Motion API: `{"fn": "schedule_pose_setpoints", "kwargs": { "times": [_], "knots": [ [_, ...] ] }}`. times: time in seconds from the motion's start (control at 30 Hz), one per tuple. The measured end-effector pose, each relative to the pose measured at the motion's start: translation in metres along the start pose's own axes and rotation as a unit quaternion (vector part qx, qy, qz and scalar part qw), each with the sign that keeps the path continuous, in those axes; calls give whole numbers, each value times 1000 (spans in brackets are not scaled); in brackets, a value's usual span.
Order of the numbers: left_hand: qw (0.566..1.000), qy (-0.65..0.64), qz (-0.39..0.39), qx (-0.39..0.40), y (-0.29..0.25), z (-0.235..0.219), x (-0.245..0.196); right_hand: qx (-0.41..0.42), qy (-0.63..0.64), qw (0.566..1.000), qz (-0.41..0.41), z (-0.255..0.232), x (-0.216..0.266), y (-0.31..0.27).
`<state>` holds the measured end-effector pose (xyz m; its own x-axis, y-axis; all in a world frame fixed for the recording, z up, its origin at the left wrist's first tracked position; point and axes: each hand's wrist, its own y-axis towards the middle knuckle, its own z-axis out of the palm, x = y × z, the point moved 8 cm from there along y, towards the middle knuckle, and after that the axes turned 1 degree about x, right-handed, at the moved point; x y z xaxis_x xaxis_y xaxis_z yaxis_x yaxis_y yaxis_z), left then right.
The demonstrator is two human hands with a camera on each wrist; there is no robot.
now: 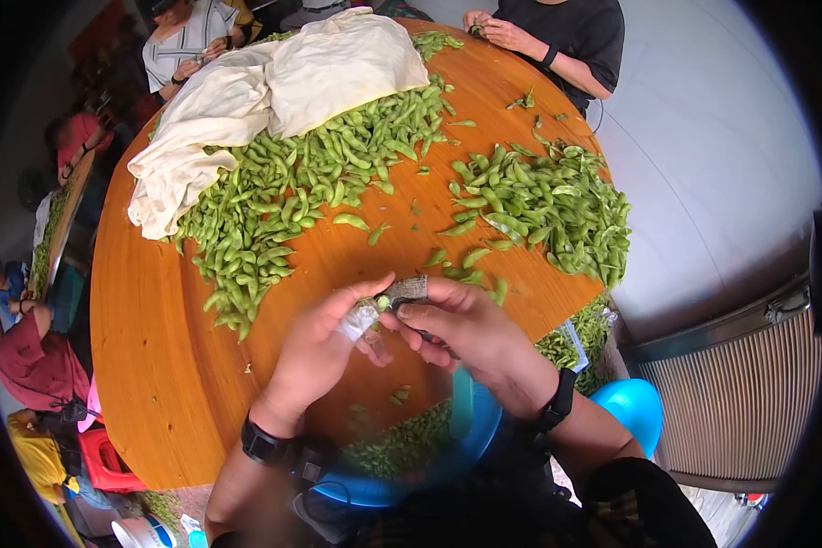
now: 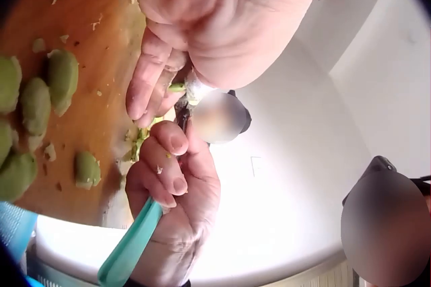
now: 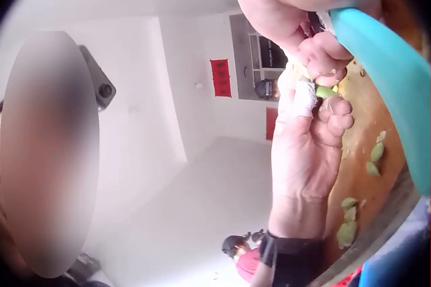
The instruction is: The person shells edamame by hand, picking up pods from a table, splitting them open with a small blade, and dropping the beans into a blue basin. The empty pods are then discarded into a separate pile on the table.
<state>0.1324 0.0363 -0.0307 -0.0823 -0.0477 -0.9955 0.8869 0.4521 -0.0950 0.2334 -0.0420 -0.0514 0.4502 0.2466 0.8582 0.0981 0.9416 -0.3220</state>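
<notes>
Two hands meet: curled left fingers (image 1: 324,333) pinch one small green pod (image 1: 384,302), partly hidden; curled right fingers (image 1: 470,324) hold one teal handle (image 3: 387,72), its tip unclear. Beyond are two green pod heaps (image 1: 553,205), one partly under cream cloth (image 1: 338,73).

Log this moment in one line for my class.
Left hand: pinches green pod | Right hand: grips teal-handled tool | Edamame heaps: on wooden table | Cloth: over pods
</notes>
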Motion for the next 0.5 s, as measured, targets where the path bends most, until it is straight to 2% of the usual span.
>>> {"fn": "schedule_pose_setpoints", "kwargs": {
  "times": [0.1, 0.17, 0.2, 0.27, 0.3, 0.33, 0.4, 0.43, 0.5],
  "knots": [
    [998, 24, 38, -45, 2, -3, -1, -17, -12, 999, -43, 2, 3, -2],
    [996, -13, 45, -81, 2, -10, 0, -55, -46, 989, -126, 0, 9, -3],
    [996, -12, 44, -81, 3, -13, 0, -55, -45, 989, -126, -2, 12, -5],
    [975, -127, 75, -165, 0, -35, -2, -119, -24, 983, -138, -19, 26, -13],
    [975, -113, 76, -178, 0, -35, -3, -138, -47, 980, -135, -25, 28, -15],
    [974, -113, 78, -178, 0, -34, -3, -138, -49, 980, -136, -26, 25, -12],
    [985, -46, 73, -147, 1, -24, -3, -162, -239, 910, -298, -21, 40, -17],
    [987, -7, 74, -139, 1, -19, -6, -166, -287, 897, -292, -17, 42, -20],
    [989, 35, 80, -119, 0, -9, -7, -152, -296, 897, -290, -7, 39, -21]
  ]
}}
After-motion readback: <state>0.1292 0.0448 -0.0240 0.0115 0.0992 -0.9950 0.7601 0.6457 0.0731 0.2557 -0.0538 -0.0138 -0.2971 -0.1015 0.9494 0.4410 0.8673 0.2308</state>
